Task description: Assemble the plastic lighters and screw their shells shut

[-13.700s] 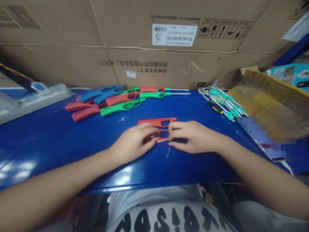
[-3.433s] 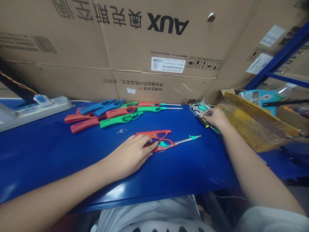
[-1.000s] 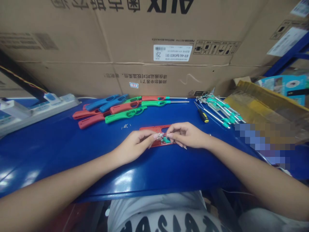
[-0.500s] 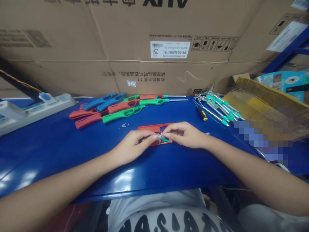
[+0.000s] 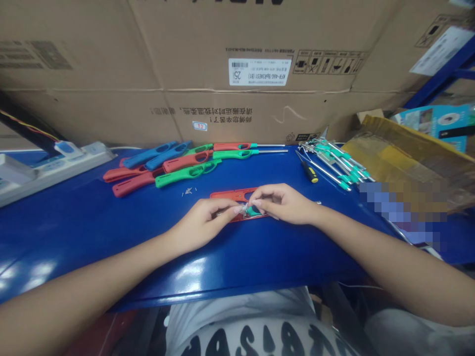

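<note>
On the blue table (image 5: 74, 217) lie two red lighter shell halves (image 5: 232, 194), one behind the other, at the centre. My left hand (image 5: 204, 225) and my right hand (image 5: 284, 202) meet over the nearer half, both pinched on a small metal and teal inner part (image 5: 249, 211) seated in it. Fingers of both hands are closed on that part. The nearer shell is mostly hidden by my hands.
Finished lighters (image 5: 178, 160) in blue, red and green lie in a row behind. A bundle of teal-tipped metal tubes (image 5: 336, 160) and a black-and-yellow screwdriver (image 5: 308, 172) lie at right. Small screws (image 5: 188, 191) sit near centre. Cardboard boxes (image 5: 222, 74) wall the back; a power strip (image 5: 55, 160) at left.
Both hands stay pinched over the red shell; my right fingers have crept slightly left along the inner part. The view has tilted down a little.
</note>
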{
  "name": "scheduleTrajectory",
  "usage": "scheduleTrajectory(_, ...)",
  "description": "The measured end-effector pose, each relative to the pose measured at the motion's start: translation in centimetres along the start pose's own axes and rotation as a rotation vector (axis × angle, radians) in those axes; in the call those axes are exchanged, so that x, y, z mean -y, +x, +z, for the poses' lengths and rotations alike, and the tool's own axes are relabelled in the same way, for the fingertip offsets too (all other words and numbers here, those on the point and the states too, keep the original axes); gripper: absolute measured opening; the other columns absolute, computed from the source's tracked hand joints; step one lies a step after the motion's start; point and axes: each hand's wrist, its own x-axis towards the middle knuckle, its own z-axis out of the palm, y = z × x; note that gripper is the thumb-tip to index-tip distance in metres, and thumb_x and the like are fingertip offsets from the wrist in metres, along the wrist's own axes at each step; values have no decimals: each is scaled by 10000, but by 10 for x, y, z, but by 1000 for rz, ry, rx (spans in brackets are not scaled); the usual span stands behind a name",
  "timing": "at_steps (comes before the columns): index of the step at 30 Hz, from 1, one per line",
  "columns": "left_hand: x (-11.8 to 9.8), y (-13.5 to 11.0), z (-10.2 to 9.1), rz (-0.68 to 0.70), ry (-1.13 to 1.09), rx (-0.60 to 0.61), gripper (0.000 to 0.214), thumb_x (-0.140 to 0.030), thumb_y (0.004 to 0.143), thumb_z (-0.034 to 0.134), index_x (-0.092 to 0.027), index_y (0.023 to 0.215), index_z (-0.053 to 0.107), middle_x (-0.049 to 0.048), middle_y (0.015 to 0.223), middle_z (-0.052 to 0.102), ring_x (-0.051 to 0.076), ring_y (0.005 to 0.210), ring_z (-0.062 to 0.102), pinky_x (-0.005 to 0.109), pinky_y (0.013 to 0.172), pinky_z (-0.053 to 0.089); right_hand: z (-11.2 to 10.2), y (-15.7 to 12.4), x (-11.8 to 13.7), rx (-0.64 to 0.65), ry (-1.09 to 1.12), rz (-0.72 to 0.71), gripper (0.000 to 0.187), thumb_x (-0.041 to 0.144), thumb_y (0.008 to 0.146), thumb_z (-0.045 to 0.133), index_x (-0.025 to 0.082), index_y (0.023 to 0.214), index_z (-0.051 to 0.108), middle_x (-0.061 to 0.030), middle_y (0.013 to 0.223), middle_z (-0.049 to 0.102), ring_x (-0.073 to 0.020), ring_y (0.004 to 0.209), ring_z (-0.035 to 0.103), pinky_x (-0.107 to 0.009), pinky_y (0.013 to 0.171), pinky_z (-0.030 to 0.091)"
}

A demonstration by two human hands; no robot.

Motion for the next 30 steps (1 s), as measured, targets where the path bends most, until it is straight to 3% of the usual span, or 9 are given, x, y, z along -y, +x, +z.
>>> scheduleTrajectory(5,-2,-1,0,2,9,2,373,-469,995,521,-172,1022,746,18,880,718,147,751,584,252,690,431,1,0,0,6,-8,-3,158,283,918,595,139,958,643,48,656,576,-59,483,430,-223,508,381)
scheduleTrajectory(8,-5,-1,1,6,16,-4,357,-457,991,532,-177,1011,753,-6,787,680,118,660,518,230,613,391,1,0,-1,9,1,-15,161,299,903,624,143,932,649,26,702,605,-75,553,494,-222,550,414)
scheduleTrajectory(14,-7,-1,2,18,21,-14,342,-438,989,542,-176,1006,761,-10,765,670,115,656,509,219,603,390,2,1,-7,-17,-4,6,224,373,892,656,151,914,662,-18,802,651,-118,704,595,-254,675,495)
scheduleTrajectory(30,-4,-2,6,42,18,-74,305,-404,980,570,-195,1054,779,17,862,757,145,709,615,223,634,454,9,-1,-6,-56,-8,28,220,380,892,650,164,868,616,-2,718,626,-114,647,585,-240,606,458)
